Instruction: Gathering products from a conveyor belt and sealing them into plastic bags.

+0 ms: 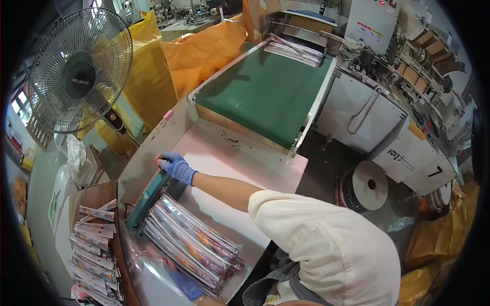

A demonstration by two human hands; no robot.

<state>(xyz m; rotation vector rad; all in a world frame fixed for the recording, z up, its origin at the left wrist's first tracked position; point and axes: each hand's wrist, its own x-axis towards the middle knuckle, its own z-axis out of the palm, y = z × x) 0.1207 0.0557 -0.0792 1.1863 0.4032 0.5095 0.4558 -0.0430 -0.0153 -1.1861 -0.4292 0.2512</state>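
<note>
My right hand, in a blue fingerless glove, is closed over the far end of a long teal lever-arm device that looks like a bag sealer. Beside this device lies a thick stack of flat, shiny plastic packs with orange and purple prints, fanned in a slanted row. At the bottom, my left hand, also blue-gloved, is against the near side of the stack, next to a clear plastic bag. The bag and packs partly hide its fingers, so their grip is unclear.
A cardboard box full of similar packs stands at left. Beyond the pale work tray is a green conveyor belt, more packs at its far end. A fan stands far left; a large reel sits right, below white machinery.
</note>
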